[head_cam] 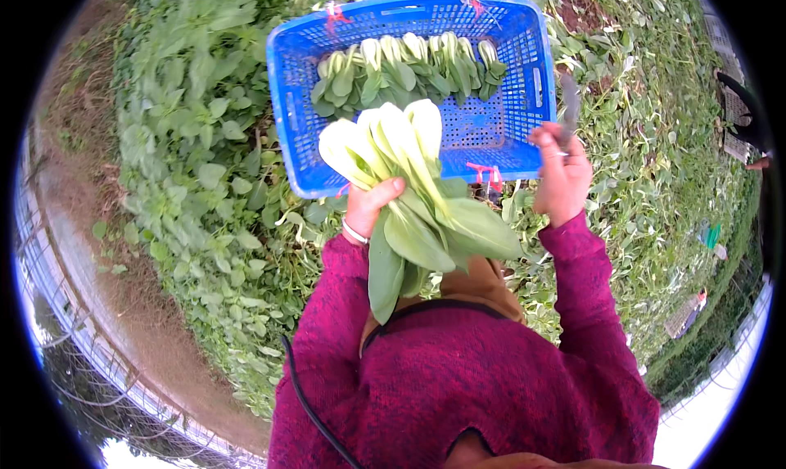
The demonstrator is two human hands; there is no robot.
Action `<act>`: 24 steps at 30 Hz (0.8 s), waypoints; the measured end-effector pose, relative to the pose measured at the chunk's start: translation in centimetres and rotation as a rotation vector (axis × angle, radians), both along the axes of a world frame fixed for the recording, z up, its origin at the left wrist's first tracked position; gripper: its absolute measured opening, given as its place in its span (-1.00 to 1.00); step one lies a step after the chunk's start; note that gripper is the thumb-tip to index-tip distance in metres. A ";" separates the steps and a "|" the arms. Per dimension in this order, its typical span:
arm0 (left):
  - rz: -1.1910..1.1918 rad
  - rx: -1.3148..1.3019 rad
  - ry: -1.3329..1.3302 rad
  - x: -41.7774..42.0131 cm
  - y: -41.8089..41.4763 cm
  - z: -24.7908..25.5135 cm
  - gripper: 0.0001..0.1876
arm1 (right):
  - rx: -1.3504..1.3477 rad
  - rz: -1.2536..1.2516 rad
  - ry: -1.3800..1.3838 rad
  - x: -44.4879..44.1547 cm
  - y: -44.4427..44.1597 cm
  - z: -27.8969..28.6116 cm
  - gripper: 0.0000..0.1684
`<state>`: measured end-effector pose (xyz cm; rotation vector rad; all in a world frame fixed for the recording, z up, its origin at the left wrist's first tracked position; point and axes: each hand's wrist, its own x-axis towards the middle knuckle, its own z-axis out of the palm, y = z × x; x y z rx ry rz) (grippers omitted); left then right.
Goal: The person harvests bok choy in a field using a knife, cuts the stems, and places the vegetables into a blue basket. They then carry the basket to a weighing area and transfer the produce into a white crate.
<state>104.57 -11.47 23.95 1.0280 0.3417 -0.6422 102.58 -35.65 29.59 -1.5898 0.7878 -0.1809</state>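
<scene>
My left hand (371, 208) grips a bunch of bok choy (399, 156) by its stalks, pale bases up and green leaves hanging towards my body. Beneath and beyond the bunch stands a blue plastic crate (285, 119) with perforated walls. Inside, along its far side, lies a row of several bok choy heads (402, 70), bases away from me. At the crate's near right corner my right hand (562, 174) holds a knife (570, 104), its dark blade pointing away and blurred. The bunch partly hides the crate's near rim.
Dense leafy plants (202, 143) grow to the left of the crate. Cut leaves and stems (651, 125) litter the ground at right. Another person (746, 113) is partly visible at the far right edge beside stacked crates (724, 42). Red and pink ties (485, 171) hang from the crate's rim.
</scene>
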 end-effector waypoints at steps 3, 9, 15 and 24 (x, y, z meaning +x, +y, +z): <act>0.015 -0.047 -0.031 3.5 -2.0 -4.9 -0.44 | -0.298 -0.171 0.134 -1.2 -6.8 -8.5 -0.81; -0.022 0.037 -0.112 8.1 -8.6 -15.8 -0.51 | -0.877 0.113 0.653 -0.6 -13.2 -17.5 -0.48; 0.024 0.013 -0.240 11.5 -17.7 -24.4 -0.55 | -0.962 0.151 0.700 1.8 -14.0 -20.8 -0.54; 0.007 0.375 -0.263 14.4 -27.9 -34.9 -0.35 | -1.001 0.230 0.688 0.9 -15.5 -22.7 -0.63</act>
